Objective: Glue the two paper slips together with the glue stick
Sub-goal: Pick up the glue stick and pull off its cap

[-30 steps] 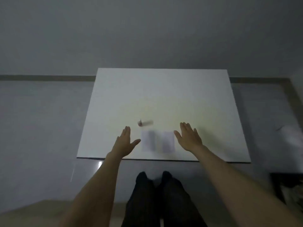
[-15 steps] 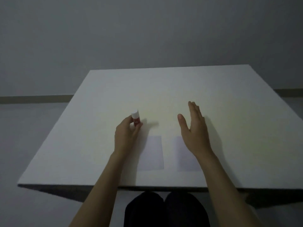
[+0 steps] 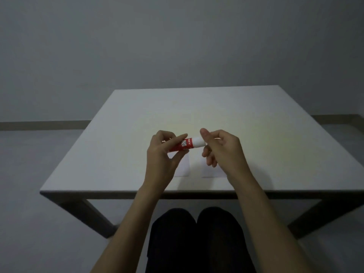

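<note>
Glue stick [image 3: 184, 145] held roughly level above the white table [image 3: 122, 119], red barrel pinched in the left hand [image 3: 164, 152], white cap [image 3: 198, 142] toward the right hand [image 3: 220, 148], probably set up to pull the cap off. Right thumb and fingers curl at the cap end; actual clamp unclear. Both paper slips [image 3: 185, 166] lie flat side by side, apart, under the hands, unglued.

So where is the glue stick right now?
In the head view, the glue stick is held above the table, centre frame, between left hand and right hand, over the two paper slips.
</note>
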Motion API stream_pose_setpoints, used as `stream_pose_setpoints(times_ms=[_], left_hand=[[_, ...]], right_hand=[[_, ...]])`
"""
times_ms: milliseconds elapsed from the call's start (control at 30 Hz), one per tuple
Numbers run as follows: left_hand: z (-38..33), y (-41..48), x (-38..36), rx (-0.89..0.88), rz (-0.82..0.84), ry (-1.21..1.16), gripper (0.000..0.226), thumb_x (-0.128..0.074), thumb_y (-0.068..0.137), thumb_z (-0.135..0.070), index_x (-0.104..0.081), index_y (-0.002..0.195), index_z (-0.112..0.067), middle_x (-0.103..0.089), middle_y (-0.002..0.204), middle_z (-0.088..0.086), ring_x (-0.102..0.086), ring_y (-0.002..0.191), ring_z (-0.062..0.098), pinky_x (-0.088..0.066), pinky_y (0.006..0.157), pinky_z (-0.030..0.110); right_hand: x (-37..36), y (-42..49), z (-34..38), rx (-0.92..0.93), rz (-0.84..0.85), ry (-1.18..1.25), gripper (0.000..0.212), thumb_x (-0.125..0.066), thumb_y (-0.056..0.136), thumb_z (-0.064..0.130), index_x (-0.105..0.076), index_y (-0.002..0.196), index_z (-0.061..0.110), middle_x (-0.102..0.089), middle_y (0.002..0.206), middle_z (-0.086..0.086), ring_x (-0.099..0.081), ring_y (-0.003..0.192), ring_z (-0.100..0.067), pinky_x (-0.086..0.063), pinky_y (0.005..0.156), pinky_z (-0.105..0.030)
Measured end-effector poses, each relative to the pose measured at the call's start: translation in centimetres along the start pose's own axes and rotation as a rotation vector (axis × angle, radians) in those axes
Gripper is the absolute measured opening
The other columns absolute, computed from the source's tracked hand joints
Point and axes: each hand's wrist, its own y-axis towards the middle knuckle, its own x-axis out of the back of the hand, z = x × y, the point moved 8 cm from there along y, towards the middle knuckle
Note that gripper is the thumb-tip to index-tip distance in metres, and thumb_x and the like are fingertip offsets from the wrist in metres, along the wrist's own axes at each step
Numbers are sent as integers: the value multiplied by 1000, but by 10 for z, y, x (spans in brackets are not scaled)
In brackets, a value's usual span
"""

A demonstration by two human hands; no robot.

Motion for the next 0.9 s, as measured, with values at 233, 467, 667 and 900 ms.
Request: stream_pose_setpoints(times_ms=[233, 467, 667, 900], left_hand=[[-17, 5, -2, -12, 11, 29, 40, -77, 74, -12, -69, 113, -15, -59, 98, 10, -48, 91, 15, -37, 76, 9], [-28, 5, -13, -49, 44, 61, 41, -77, 74, -12, -68, 114, -16, -60, 100, 11, -47, 92, 15, -42, 76, 20], [-10, 9, -15, -7, 72, 69, 41, -76, 76, -14, -68, 115, -16, -59, 98, 10, -46, 88, 13, -45, 74, 21], [22, 19, -6, 78, 67, 161, 40, -74, 76, -34, -69, 112, -19, -66, 86, -1, -48, 81, 13, -35, 65, 26]], right_hand=[[4, -2, 14, 151, 89, -173, 12, -63, 86, 23, -57, 95, 19, -62, 80, 8, -62, 67, -11, -51, 60, -20], [18, 2, 8, 77, -26, -188, 28, -55, 88, 40, -60, 89, 12, -61, 68, 1, -56, 46, -6, -45, 47, -18], [5, 14, -2, 24, 183, -142, 22, -65, 84, 27, -59, 103, 17, -63, 90, -2, -67, 63, -15, -58, 61, -25], [31, 65, 9, 131, -56, -11, 14, -63, 82, -1, -65, 89, 10, -62, 71, -1, -62, 56, -20, -55, 67, -34]])
